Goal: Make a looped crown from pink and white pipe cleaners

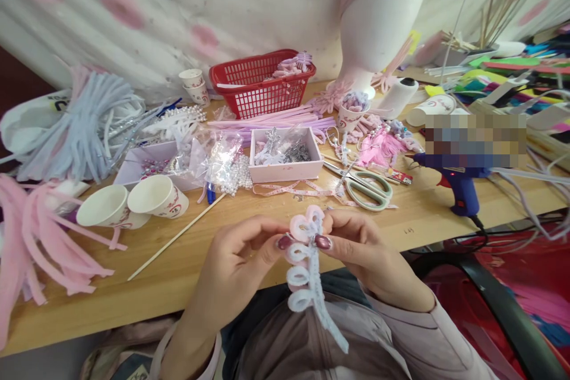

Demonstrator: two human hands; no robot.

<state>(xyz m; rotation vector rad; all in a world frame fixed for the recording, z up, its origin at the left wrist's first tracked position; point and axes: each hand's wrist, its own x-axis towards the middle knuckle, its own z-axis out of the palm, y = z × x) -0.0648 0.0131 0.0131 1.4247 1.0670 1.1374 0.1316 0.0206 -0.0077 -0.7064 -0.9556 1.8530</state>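
In the bottom middle, the left hand (pixel 238 258) and right hand (pixel 371 252) pinch a loopy pipe-cleaner strip (pixel 314 273) running up-and-down, its tail (pixel 333 328) pointing down-right.

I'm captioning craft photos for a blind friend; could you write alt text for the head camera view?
A left hand and right hand pinch a looped pink and pale-blue pipe-cleaner piece near the edge of a wooden table. On it are scissors, a blue glue gun, a red basket, paper cups and bunched pipe cleaners.
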